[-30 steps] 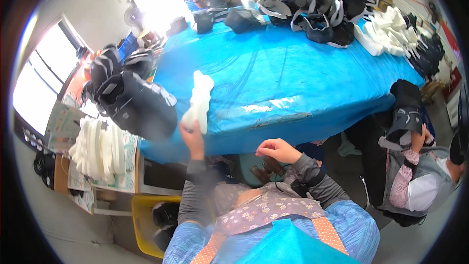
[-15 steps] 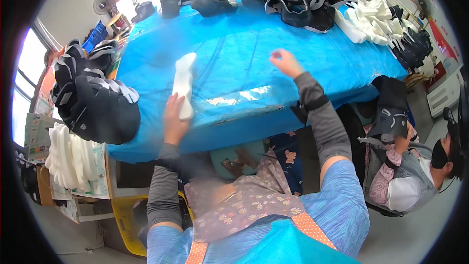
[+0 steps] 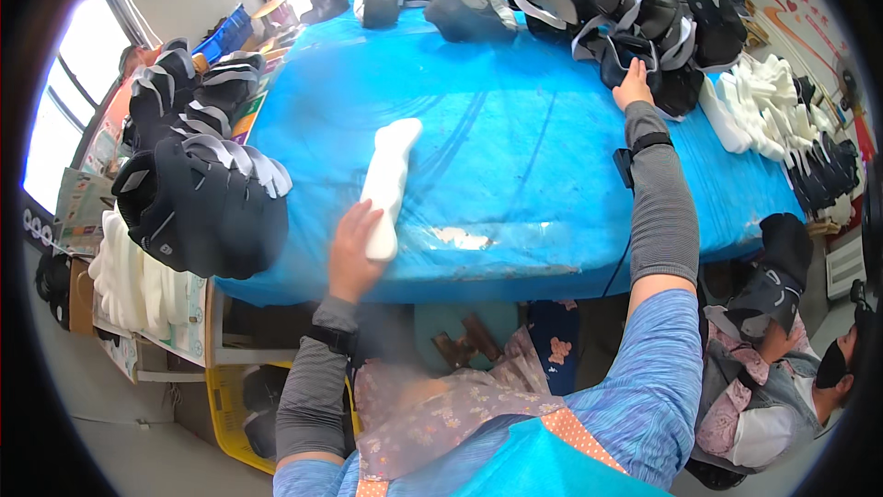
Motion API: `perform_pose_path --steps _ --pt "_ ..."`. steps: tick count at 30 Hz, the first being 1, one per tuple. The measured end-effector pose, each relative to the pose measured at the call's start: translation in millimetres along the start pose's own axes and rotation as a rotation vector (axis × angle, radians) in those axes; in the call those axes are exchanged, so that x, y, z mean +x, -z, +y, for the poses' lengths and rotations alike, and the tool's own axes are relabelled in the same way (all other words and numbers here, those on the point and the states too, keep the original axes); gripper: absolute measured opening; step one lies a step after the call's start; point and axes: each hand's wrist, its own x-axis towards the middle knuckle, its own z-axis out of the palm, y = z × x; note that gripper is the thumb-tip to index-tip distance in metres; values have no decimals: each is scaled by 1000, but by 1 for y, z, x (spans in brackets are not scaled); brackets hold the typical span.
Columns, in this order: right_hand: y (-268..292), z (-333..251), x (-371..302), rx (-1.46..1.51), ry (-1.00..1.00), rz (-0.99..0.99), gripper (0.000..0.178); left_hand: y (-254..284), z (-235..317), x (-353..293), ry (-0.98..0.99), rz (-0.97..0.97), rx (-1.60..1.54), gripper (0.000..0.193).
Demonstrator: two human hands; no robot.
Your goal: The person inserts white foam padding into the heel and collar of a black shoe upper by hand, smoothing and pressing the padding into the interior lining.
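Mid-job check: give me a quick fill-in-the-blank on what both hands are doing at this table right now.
1. The left hand grips a long ____ foam piece.
2. That piece lies on the ____ table cover.
3. The right hand reaches to the pile of ____ padded pieces at the far side.
4. A stack of dark pieces sits to the person's ____.

Missing words: white; blue; black; left

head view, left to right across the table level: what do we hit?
White foam stack → pile of black padded pieces → left hand → long white foam piece in that hand → right hand → white foam pieces → seated person at the far right.
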Motion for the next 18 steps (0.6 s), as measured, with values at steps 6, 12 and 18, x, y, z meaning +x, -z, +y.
perform_pose_path --steps 6,12,18 --pt "-16 15 -2 -85 60 63 62 -2 0 2 13 -11 -20 58" --pt "-5 22 -35 -295 71 238 13 -3 0 6 12 8 -51 58" --pt "37 47 -71 -173 341 478 9 -3 -2 1 21 25 -31 61"
